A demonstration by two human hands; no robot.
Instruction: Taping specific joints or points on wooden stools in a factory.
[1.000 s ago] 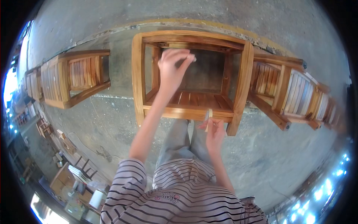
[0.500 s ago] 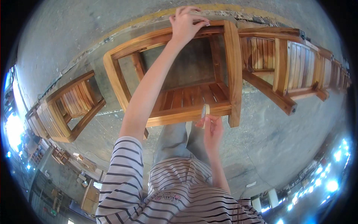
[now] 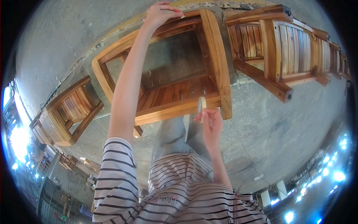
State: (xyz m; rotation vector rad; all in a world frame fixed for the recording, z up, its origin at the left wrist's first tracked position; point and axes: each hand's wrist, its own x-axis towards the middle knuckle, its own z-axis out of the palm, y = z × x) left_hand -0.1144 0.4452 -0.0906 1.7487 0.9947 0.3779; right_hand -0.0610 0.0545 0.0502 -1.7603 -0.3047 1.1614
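Close by my left hand, well beyond my right hand: the far rail of the wooden frame, slanting away rightward.
My left thumb and forefinger pinch a pale scrap, contact with the rail unclear; right fingers clamp a cream-edged tape roll. Honey-brown frame, slatted, round-cornered.

Slatted wooden furniture at left, row of slatted wooden pieces at right, grey concrete floor
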